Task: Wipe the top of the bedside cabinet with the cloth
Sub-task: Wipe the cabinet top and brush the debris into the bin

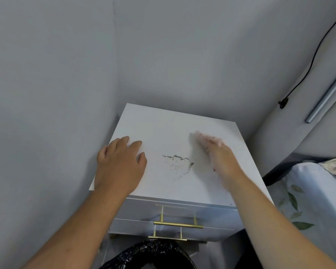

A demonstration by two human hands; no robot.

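Note:
The white bedside cabinet [163, 123] stands in the room's corner, seen from above. A patch of dark crumbs and dirt [178, 162] lies near the middle of its top. My right hand [223, 162] is blurred with motion on the right side of the top, pressing a pale cloth [202, 139] that shows beyond my fingertips. The cloth looks speckled with dirt. My left hand [120, 164] rests flat on the top's left front part, fingers spread, holding nothing.
Grey walls close in on the left and behind. The cabinet's drawers carry gold bar handles [178, 224]. A black plastic bag [149, 255] sits below the drawers. A bed with leaf-print bedding [306, 195] is at the right, with a black cable [308, 66] on the wall.

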